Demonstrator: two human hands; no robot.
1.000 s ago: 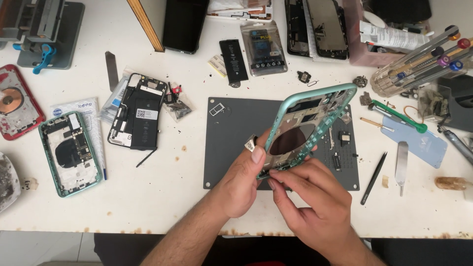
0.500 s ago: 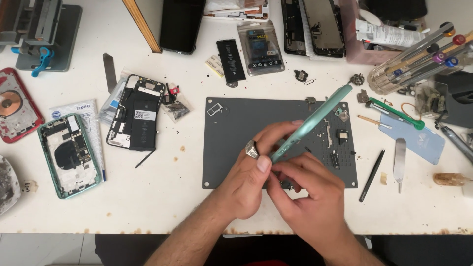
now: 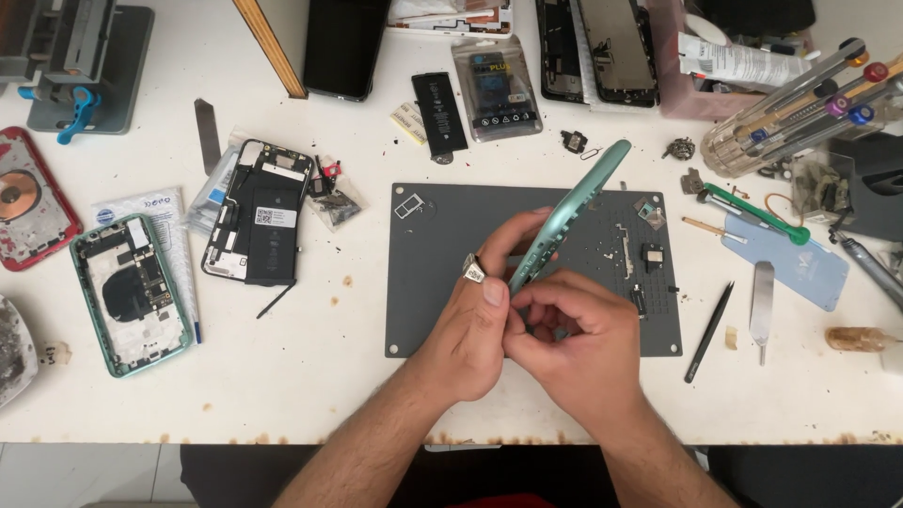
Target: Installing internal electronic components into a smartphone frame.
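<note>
A teal phone frame [image 3: 576,209] stands on edge above the dark grey work mat [image 3: 442,282], tilted up toward the right. My left hand [image 3: 475,315], with a ring on one finger, grips its lower end with thumb and fingers. My right hand [image 3: 578,343] is curled against the same lower end, its fingertips pressed to the frame beside the left thumb. What the right fingers pinch is hidden. Small screws and parts [image 3: 649,254] lie on the mat to the right of the hands.
An opened black phone [image 3: 259,212], an opened teal phone [image 3: 132,292] and a red phone back [image 3: 28,198] lie left. Black tweezers [image 3: 707,331], a metal spudger [image 3: 760,296], a green tool [image 3: 752,212] and a screwdriver rack [image 3: 800,94] sit right. A battery [image 3: 439,113] lies behind.
The teal frame has turned from facing the camera to standing edge-on. Both hands have closed in around its lower end.
</note>
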